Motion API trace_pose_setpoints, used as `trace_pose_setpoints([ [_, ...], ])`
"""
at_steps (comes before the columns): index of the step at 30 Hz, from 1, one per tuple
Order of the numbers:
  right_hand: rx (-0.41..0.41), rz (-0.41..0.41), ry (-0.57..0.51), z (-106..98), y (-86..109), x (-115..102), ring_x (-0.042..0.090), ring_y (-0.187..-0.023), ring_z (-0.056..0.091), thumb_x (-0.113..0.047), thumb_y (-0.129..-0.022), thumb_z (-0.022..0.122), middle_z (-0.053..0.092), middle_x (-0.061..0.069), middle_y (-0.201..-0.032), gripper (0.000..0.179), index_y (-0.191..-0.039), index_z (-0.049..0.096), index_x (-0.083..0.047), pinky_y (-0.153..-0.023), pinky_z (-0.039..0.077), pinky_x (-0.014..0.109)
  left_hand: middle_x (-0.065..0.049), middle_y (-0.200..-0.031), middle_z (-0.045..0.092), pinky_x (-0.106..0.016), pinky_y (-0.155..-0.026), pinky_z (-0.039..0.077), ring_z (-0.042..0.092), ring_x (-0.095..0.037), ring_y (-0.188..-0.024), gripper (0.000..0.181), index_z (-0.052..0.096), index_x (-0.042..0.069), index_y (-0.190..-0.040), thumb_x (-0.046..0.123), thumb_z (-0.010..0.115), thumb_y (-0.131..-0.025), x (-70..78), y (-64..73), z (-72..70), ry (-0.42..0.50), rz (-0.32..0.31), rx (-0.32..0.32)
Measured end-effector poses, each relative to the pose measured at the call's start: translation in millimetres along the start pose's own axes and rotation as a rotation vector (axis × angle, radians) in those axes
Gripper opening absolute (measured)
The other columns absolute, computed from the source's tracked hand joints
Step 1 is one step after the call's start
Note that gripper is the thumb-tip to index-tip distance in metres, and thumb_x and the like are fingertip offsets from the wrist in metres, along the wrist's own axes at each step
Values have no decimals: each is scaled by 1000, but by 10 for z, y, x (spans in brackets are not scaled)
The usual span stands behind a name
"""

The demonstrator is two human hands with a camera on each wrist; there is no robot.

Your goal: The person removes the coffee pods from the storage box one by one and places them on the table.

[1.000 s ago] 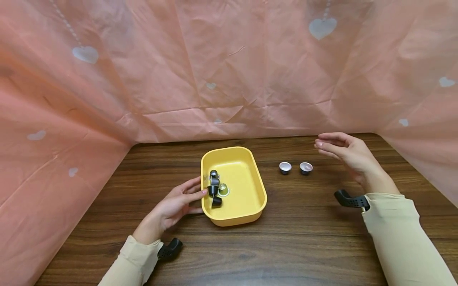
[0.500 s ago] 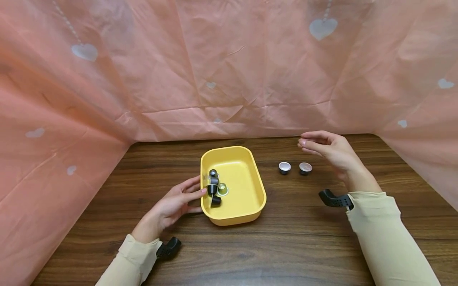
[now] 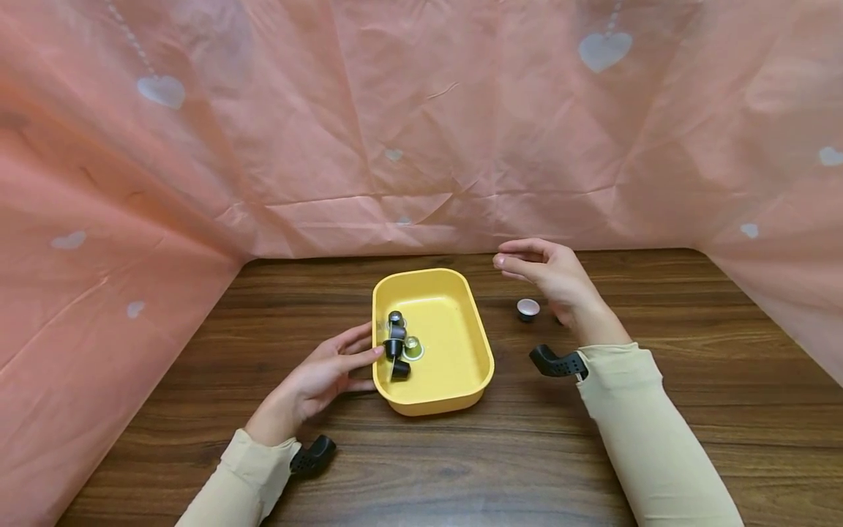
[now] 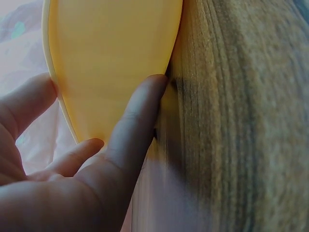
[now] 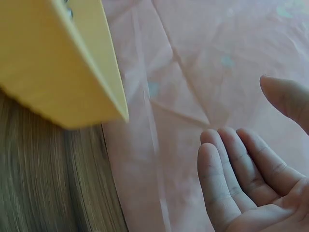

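A yellow tray (image 3: 461, 399) stands on the wooden table. Several coffee capsules are gathered along its left side, dark ones (image 3: 393, 347) and a gold-green one (image 3: 413, 346). My left hand (image 3: 323, 384) rests against the tray's left side, thumb at the rim and straight fingers (image 4: 133, 121) along the outer wall in the left wrist view. Beyond the tray's right side, my right hand (image 3: 549, 274) hovers over the table with relaxed fingers and nothing in it. Just below it sits a capsule (image 3: 528, 309), pale lid up; another beside it is mostly hidden by the right wrist.
The table (image 3: 428, 468) extends in front of the tray and to both sides. A pink cloth (image 3: 316, 146) with white hearts hangs behind it and at the sides. Black wrist straps (image 3: 558, 361) project from both sleeves.
My right hand has moved left, from the right of the two loose capsules to above them, covering most of one. My left hand and the tray stay put.
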State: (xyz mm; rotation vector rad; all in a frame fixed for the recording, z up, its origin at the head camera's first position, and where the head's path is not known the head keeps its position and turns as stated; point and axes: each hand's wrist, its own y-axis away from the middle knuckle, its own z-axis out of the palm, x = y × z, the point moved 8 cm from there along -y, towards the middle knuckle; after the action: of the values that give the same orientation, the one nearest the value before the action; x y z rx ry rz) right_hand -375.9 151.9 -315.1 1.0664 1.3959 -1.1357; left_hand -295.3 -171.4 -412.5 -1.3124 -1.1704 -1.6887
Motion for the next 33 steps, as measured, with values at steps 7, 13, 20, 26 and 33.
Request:
trace_pose_setpoints([
  [7,-30,-9,-35,354,-122,-29,6,-99,76,-15,-99,79,79,-12,-100,41,-134,66,1,-99,60,23,-21,-174,33,-49,-106,61,53,-30,-144,74,25,10,-171,15,64,-108,-9,1,13,10,-2,2],
  [13,-38,-19,-89,584,-202,-37,6,-98,76,-10,-98,79,79,-8,-100,40,-134,67,3,-106,61,33,-21,-173,35,-49,-105,61,55,-29,-142,74,27,10,-171,15,64,-108,-10,4,28,13,-1,5],
  [20,-42,6,-84,774,-250,-5,11,-101,76,-12,-97,80,77,-10,-99,43,-136,67,1,-113,57,43,-21,-173,35,-49,-105,61,55,-29,-143,73,27,10,-171,14,64,-108,-2,13,53,19,4,4],
  [26,-38,10,-71,879,-291,36,10,-99,76,-10,-97,80,77,-8,-100,42,-135,68,2,-109,59,37,-21,-173,35,-50,-106,61,54,-31,-143,73,27,10,-171,15,64,-108,-21,17,70,19,-4,10],
  [33,-33,16,-25,976,-294,72,13,-103,74,-15,-95,83,78,-7,-100,43,-134,71,-3,-110,54,33,-21,-173,36,-49,-105,61,55,-30,-142,73,27,11,-171,15,64,-108,-28,26,78,18,-7,9],
])
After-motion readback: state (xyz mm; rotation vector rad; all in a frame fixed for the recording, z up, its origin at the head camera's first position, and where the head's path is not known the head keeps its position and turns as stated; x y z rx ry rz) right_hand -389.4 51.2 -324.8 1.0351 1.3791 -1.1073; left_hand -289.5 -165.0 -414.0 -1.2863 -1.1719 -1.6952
